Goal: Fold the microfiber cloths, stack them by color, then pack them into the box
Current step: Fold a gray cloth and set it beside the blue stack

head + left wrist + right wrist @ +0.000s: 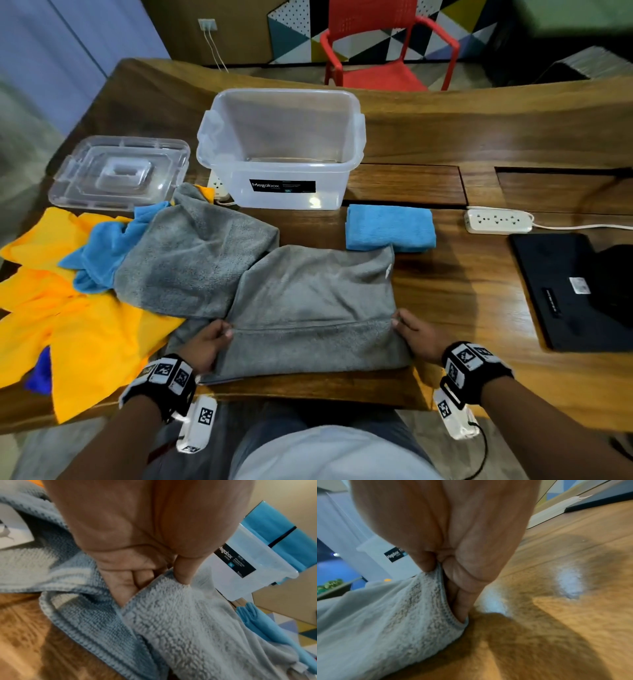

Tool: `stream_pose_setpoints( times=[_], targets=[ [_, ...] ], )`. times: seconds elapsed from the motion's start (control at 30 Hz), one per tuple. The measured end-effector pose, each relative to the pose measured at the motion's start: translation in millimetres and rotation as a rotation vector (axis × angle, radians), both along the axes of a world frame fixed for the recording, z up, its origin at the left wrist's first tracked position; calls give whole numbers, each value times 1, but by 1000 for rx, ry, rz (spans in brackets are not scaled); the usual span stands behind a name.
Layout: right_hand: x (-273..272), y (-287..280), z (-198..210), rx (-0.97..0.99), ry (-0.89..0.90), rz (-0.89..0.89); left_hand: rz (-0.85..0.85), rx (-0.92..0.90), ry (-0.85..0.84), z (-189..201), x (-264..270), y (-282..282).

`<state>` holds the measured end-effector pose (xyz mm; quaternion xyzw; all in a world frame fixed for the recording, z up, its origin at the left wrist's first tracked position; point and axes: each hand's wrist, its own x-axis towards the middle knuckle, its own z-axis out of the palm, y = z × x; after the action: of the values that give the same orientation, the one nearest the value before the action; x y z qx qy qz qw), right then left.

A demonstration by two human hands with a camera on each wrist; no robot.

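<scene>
Fold step: my left hand (pixel 205 342) and right hand (pixel 416 334) pinch grey cloth (pixel 315 301) corners, near side of box (pixel 281 150); next, I'd carry them boxward, edges matched.

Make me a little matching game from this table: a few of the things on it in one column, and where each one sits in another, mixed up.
Things:
1. grey cloth
2. folded blue cloth
3. lid
4. yellow cloths

Places:
A. flat on the table left of the box
B. spread loose at the table's left end
C. pinched at its near edge by the left hand and the right hand
D. just right of the box's front

Pairs: 1-C, 2-D, 3-A, 4-B
</scene>
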<state>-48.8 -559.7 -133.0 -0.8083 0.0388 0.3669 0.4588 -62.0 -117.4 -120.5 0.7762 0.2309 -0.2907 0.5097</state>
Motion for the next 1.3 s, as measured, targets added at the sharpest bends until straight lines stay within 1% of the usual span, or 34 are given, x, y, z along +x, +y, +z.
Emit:
stream_pose_setpoints(
  times=[0.07, 0.13, 0.27, 0.47, 0.53, 0.63, 0.77, 0.87, 1.07, 1.17, 1.3],
  targets=[
    [-7, 1, 6, -57, 18, -8, -121, 95, -5, -15, -2, 7],
    [-15, -3, 6, -116, 16, -22, -170, 151, -8, -20, -1, 6],
    [-26, -5, 4, -202, 44, -58, -181, 144, -24, -18, 3, -4],
    [-22, 10, -1, -278, -20, -105, -187, 145, -40, -22, 2, 10],
    [-22, 15, -3, -340, -33, -107, -192, 159, -48, -24, 1, 11],
    [-22, 18, -6, -403, -71, -95, -227, 224, -51, -23, 4, 6],
    [-22, 20, 0, -491, -144, -115, -322, 403, -133, -15, 14, 4],
    [-20, 15, 4, -539, -171, -106, -356, 445, -156, -16, 19, 8],
    [-8, 10, -3, -562, -179, -59, -386, 467, -132, -19, 22, 10],
    [-1, 11, -5, -571, -162, -30, -405, 477, -77, -18, 30, 9],
    [10, 14, -5, -624, -103, 34, -500, 529, 7, -13, 45, 5]
  ],
)
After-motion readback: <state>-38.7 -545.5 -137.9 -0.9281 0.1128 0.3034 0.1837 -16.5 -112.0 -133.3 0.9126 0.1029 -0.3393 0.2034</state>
